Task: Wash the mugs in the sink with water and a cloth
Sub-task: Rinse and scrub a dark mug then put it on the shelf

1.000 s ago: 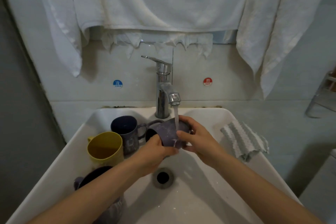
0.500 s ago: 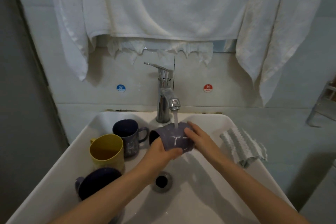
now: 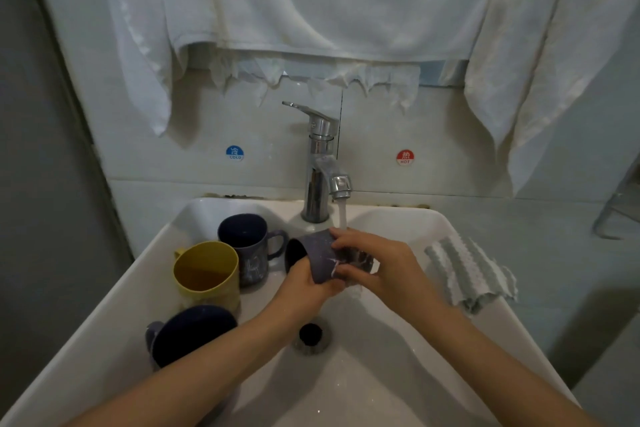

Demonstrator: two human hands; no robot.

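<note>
At the left of the sink [image 3: 121, 305] we see three mugs standing together: a dark mug [image 3: 192, 333] nearest us, a yellow mug [image 3: 206, 270] just behind it, and a navy mug [image 3: 247, 246] further back with its handle turned to the right. All three are upright with their mouths open to us.

Next comes the left hand [image 3: 304, 288], which grips a purple mug [image 3: 320, 260] from below, with its fingers curled round the side. That mug lies tipped on its side above the drain [image 3: 310, 334], with its mouth facing left. It sits under the water [image 3: 342, 217] running from the tap [image 3: 322, 163].

The right hand [image 3: 381, 263] clasps the mug's far end, fingers bent over the top and thumb underneath. The stream lands on its fingers.

On the sink's right edge a striped cloth [image 3: 467, 270] lies crumpled, apart from both hands.
</note>
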